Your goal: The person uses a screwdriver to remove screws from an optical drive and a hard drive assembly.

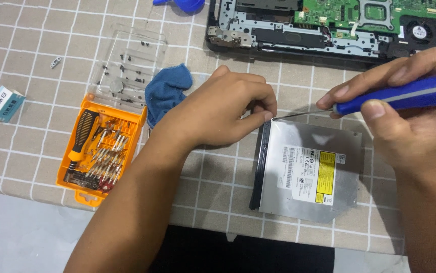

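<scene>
A flat silver optical drive point(306, 174) with a black front bezel and a yellow-and-white label lies on the checked tablecloth point(20, 146). My left hand point(218, 111) rests at its upper left corner, fingertips pinched against that corner. My right hand point(405, 111) grips a blue-and-grey screwdriver point(395, 96); its thin shaft points left and its tip meets the same corner of the drive, right beside my left fingertips.
An opened laptop point(329, 25) with a green circuit board and fan lies at the back. An orange case of screwdriver bits point(101, 151) with a clear lid holding small screws sits left, next to a blue cloth point(164, 91). A small box point(3, 103) is far left.
</scene>
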